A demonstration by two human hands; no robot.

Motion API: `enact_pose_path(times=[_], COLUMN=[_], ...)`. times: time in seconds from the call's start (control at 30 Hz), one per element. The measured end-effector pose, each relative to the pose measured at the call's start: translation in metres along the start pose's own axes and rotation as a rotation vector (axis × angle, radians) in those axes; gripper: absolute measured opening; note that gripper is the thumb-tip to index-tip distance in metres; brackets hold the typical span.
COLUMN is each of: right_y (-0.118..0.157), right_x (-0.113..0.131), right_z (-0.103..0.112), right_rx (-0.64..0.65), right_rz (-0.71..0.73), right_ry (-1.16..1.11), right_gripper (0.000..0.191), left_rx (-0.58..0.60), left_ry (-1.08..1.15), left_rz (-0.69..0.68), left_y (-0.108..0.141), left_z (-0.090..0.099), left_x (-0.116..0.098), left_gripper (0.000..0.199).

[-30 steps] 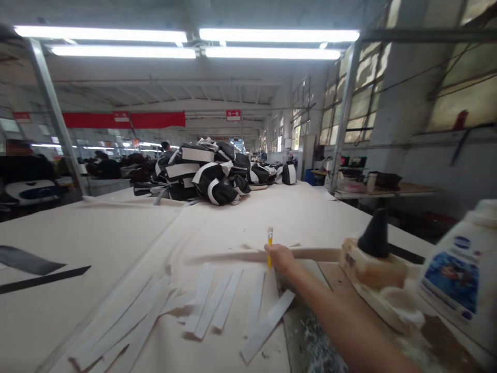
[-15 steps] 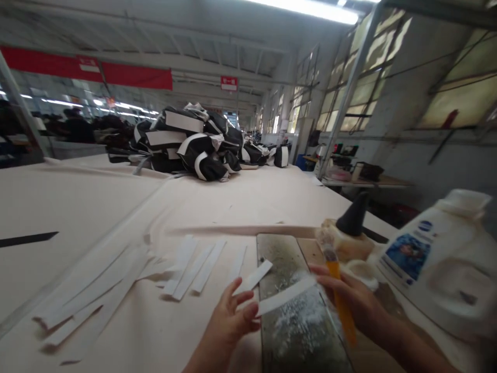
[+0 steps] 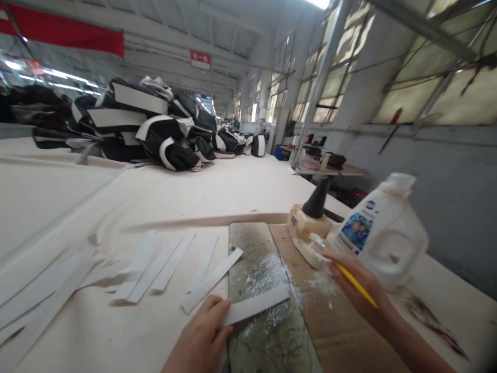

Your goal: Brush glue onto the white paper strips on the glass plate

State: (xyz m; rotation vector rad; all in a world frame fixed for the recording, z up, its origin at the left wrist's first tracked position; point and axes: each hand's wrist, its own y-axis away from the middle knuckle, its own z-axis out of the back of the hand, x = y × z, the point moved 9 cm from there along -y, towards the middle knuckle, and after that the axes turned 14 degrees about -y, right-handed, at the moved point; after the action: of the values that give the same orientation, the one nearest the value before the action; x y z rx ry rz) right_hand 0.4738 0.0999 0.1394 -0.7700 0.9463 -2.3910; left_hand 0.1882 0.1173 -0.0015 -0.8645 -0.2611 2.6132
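My left hand point(image 3: 204, 331) pinches the near end of a white strip point(image 3: 259, 304), which lies slanted across a stained flat board point(image 3: 248, 344) smeared with white paste. A second white strip point(image 3: 213, 280) rests partly on the board's left edge. My right hand point(image 3: 357, 287) is closed around a paintbrush point(image 3: 355, 284) with a yellow handle. Its whitened bristles are at the opening of a crusted, cream-coloured container point(image 3: 301, 228), beside a black cone point(image 3: 316, 198). Whether the bristles touch the container cannot be made out.
Several loose white strips point(image 3: 142, 267) lie on the pale table covering point(image 3: 233, 186) to the left. A large white jug point(image 3: 392, 233) stands at the right. Brown cardboard point(image 3: 330, 331) lies beside the board. Black-and-white bundles point(image 3: 174, 129) are heaped at the back.
My right hand has left the strip's far end and moved the brush to the cream container. My left hand has closed on the strip's near end. The view has turned right.
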Motion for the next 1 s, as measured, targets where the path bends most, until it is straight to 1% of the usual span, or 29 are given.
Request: enact_pose_path(times=[0.03, 0.1, 0.13, 0.17, 0.23, 0.3, 0.43, 0.47, 0.53, 0.57, 0.6, 0.7, 0.77, 0.8, 0.83, 0.87, 0.93, 1.0], right_y=[-0.002, -0.003, -0.004, -0.005, -0.008, -0.012, -0.017, -0.017, -0.015, -0.014, -0.012, -0.007, -0.003, -0.002, -0.001, -0.001, 0.000, 0.001], right_x=[-0.012, -0.036, -0.046, -0.053, -0.062, -0.070, -0.079, -0.078, -0.074, -0.073, -0.074, -0.081, -0.080, -0.075, -0.066, -0.053, -0.016, 0.024], right_z=[0.012, 0.030, 0.035, 0.038, 0.040, 0.036, 0.018, 0.019, 0.028, 0.033, 0.035, 0.036, 0.037, 0.033, 0.022, 0.006, -0.040, -0.086], right_rx=[-0.075, -0.194, -0.228, -0.249, -0.289, -0.295, -0.188, -0.191, -0.248, -0.256, -0.231, -0.110, -0.131, -0.152, -0.148, -0.116, 0.015, 0.144], right_rz=[-0.100, -0.303, -0.384, -0.434, -0.450, -0.437, -0.452, -0.452, -0.450, -0.455, -0.465, -0.494, -0.508, -0.506, -0.499, -0.489, -0.469, -0.448], right_ry=[-0.016, -0.035, -0.039, -0.043, -0.044, -0.043, -0.031, -0.012, 0.030, 0.040, 0.042, 0.090, 0.126, 0.090, 0.007, -0.115, -0.398, -0.589], right_gripper=[0.029, 0.037, 0.041, 0.044, 0.047, 0.049, 0.052, 0.052, 0.051, 0.050, 0.049, 0.049, 0.049, 0.048, 0.046, 0.043, 0.034, 0.025], left_rx=[-0.017, -0.055, -0.069, -0.079, -0.084, -0.077, -0.123, -0.135, -0.140, -0.131, -0.113, -0.012, 0.054, 0.072, 0.080, 0.086, 0.086, 0.088], left_ry=[-0.021, -0.052, -0.063, -0.070, -0.076, -0.073, -0.031, -0.009, 0.029, 0.039, 0.039, 0.010, -0.005, -0.010, -0.014, -0.016, -0.017, -0.021], left_rz=[-0.018, -0.052, -0.068, -0.083, -0.104, -0.116, -0.114, -0.111, -0.093, -0.079, -0.059, 0.007, 0.031, 0.033, 0.031, 0.026, 0.017, 0.001], left_y=[0.000, -0.001, -0.002, -0.002, -0.003, -0.003, -0.002, -0.002, -0.002, -0.002, -0.001, 0.000, 0.001, 0.002, 0.002, 0.002, 0.003, 0.003], left_z=[0.000, 0.000, 0.001, 0.001, 0.002, 0.002, 0.008, 0.010, 0.013, 0.014, 0.015, 0.011, 0.008, 0.007, 0.006, 0.006, 0.005, 0.004], left_x=[0.002, 0.007, 0.008, 0.009, 0.009, 0.008, 0.009, 0.009, 0.008, 0.006, 0.005, 0.000, -0.004, -0.006, -0.007, -0.008, -0.008, -0.007], left_gripper=[0.031, 0.030, 0.030, 0.029, 0.026, 0.024, 0.022, 0.022, 0.023, 0.023, 0.023, 0.020, 0.018, 0.017, 0.017, 0.016, 0.015, 0.014])
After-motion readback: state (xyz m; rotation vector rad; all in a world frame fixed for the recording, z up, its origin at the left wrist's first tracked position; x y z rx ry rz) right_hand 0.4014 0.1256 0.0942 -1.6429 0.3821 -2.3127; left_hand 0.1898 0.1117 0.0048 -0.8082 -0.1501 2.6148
